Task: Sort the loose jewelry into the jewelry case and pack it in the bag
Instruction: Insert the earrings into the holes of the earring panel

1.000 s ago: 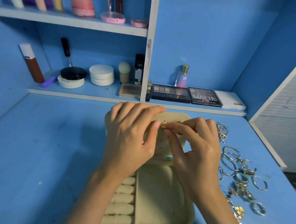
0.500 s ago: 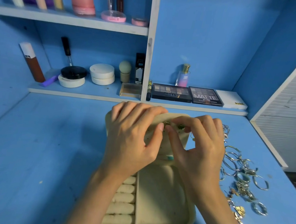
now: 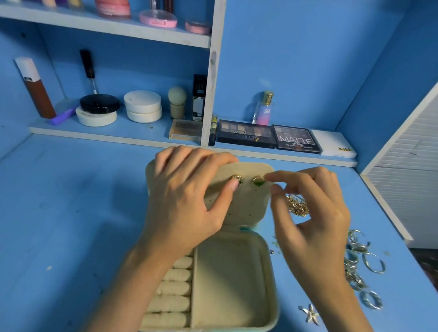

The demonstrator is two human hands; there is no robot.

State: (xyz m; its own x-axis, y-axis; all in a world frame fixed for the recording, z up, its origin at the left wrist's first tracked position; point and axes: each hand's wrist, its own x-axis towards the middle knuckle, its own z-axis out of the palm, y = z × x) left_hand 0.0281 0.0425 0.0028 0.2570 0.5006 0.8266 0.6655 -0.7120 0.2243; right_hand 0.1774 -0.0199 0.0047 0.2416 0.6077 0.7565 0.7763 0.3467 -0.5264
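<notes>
Left hand [image 3: 181, 202] grips the jewelry case [image 3: 232, 289] panel [image 3: 246, 204], 2 earrings [image 3: 258, 181] pinned.

Left hand [image 3: 181, 202] grips; right hand's [image 3: 311, 224] fingers [image 3: 287, 176] parted.

Two earrings [image 3: 258, 180] (gold-rimmed), one case [image 3: 269, 284], three palettes [image 3: 296, 139].
</notes>
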